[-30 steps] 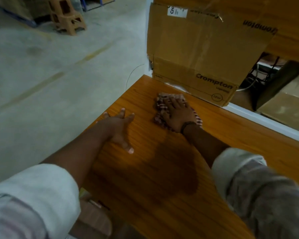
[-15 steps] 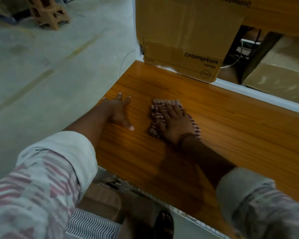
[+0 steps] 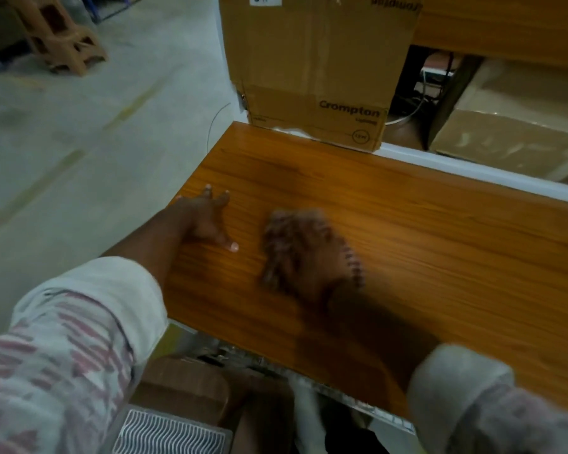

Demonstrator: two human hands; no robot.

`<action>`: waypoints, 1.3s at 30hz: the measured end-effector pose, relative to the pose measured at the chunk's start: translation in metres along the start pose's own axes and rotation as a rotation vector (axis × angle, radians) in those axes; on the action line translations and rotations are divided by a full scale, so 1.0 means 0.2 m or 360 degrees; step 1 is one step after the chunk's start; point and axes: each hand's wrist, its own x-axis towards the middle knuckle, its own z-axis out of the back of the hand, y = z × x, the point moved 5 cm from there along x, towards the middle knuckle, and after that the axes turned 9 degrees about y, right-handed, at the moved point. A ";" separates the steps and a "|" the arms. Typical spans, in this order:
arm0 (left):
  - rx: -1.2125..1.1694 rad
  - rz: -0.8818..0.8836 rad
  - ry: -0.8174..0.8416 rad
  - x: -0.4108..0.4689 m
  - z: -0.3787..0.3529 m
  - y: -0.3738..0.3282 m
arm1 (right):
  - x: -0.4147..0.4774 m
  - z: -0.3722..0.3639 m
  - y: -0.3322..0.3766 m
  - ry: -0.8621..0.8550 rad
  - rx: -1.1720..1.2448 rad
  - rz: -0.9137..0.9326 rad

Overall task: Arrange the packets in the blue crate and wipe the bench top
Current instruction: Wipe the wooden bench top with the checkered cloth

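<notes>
Single head-worn, wide-angle view. It looks forward and steeply down onto the counter (image 3: 407, 250) from above its near edge, close enough that the wood top fills the middle and right of the frame. The left sleeve (image 3: 63, 355) and right sleeve (image 3: 466, 404) come in at the bottom corners, nearest the lens. A cardboard box (image 3: 315, 60) stands past the counter's far edge, at top centre. Concrete floor (image 3: 79, 132) lies left of the counter. The view is tilted, so the counter's edges run diagonally.
</notes>
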 end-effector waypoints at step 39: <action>0.0309 -0.0441 0.0092 0.17 0.19 -0.74 | 0.54 0.27 -1.17 -0.0115 -0.0120 -0.0290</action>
